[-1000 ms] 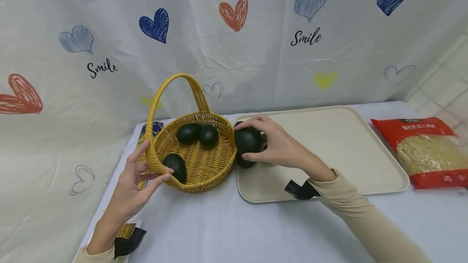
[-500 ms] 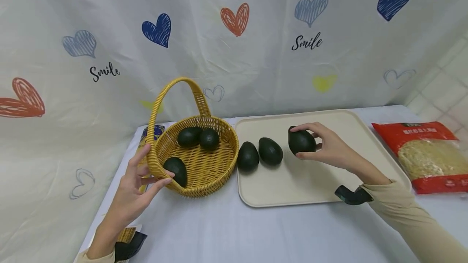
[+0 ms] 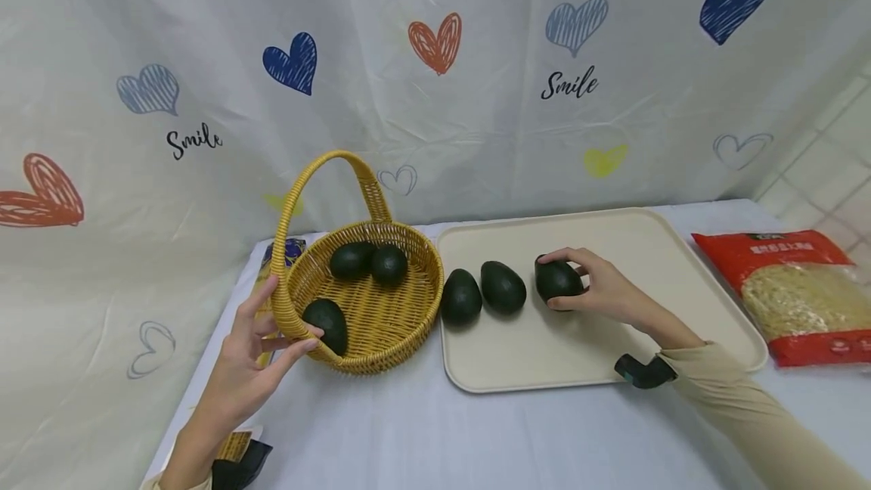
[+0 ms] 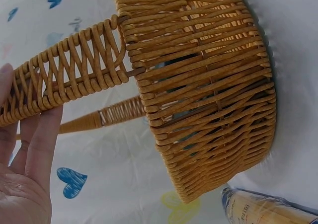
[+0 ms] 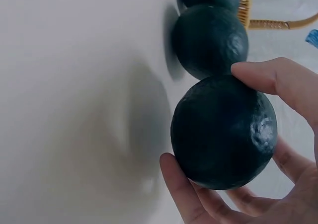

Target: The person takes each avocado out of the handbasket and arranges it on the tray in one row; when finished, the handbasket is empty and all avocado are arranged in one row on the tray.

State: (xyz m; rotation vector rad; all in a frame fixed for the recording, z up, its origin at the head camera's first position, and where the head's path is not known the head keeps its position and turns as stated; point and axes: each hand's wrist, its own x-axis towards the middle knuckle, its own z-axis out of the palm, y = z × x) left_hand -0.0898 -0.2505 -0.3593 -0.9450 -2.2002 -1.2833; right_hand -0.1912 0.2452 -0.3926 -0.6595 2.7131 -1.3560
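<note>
Apparent placing step: right fingers grasp an avocado on or just above the tray, left fingers grip the basket handle, and the next move likely calls for gentle release

Dark-green avocado in the right hand, beige tray beneath; woven golden-yellow wicker basket at the left hand.

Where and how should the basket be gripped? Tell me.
Probably a wrapping grip atop the handle, from above: it arches high over the upright basket, clear of the three avocados inside. The left hand holds it low on one side, where lifting could tip the basket.
</note>
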